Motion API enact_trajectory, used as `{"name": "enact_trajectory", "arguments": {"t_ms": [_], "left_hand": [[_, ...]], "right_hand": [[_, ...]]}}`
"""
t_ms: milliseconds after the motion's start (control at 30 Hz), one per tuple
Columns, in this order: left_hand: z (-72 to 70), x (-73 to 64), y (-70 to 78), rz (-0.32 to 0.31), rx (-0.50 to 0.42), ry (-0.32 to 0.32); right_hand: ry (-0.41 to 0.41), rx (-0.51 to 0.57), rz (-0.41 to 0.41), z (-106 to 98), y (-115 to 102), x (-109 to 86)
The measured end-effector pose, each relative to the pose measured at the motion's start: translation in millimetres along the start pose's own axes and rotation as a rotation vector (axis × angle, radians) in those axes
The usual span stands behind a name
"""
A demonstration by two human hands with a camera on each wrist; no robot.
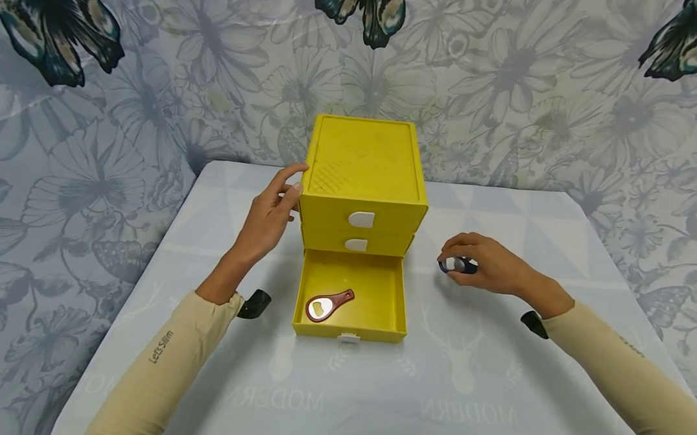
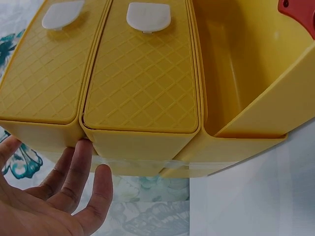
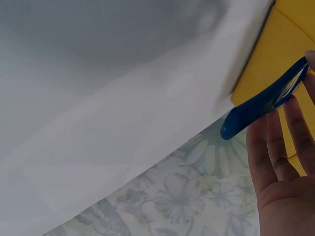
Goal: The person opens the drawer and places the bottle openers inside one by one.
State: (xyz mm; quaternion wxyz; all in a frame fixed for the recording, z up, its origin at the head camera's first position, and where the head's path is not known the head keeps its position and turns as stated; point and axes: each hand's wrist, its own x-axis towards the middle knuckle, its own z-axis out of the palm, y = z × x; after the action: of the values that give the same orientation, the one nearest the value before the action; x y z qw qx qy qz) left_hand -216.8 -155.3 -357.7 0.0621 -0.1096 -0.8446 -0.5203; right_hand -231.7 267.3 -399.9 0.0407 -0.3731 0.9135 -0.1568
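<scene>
My left hand (image 1: pixel 266 214) rests its fingertips against the left side of a yellow three-drawer box (image 1: pixel 363 158), its fingers spread and slightly bent, as the left wrist view also shows. Between thumb and fingers my right hand (image 1: pixel 491 266) pinches a blue bottle opener (image 3: pixel 256 105) with a metal insert, held to the right of the box above the table. The bottom drawer (image 1: pixel 381 307) is pulled out. In it lies a red bottle opener (image 1: pixel 329 305), its handle pointing right. Both upper drawers are closed.
A pale patterned cloth covers the table (image 1: pixel 380 398). Behind it stands a wall with a grey floral print (image 1: pixel 232 86) and dark butterflies. White tabs (image 1: pixel 361 219) mark the drawer fronts.
</scene>
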Motion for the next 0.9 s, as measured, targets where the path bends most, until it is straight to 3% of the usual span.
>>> {"name": "enact_trajectory", "arguments": {"t_ms": [233,767,900], "left_hand": [[-0.4,-0.1,0.6,0.001,0.0,-0.005],[-0.1,0.5,1.3,-0.007,0.001,-0.002],[0.0,-0.2,1.2,-0.009,0.001,0.002]], "right_hand": [[-0.007,-0.009,-0.011,-2.4,-21.5,5.4],[0.091,-0.003,-0.244,-1.9,-59.9,19.7],[0.097,0.0,-0.266,0.7,-63.9,24.4]]}}
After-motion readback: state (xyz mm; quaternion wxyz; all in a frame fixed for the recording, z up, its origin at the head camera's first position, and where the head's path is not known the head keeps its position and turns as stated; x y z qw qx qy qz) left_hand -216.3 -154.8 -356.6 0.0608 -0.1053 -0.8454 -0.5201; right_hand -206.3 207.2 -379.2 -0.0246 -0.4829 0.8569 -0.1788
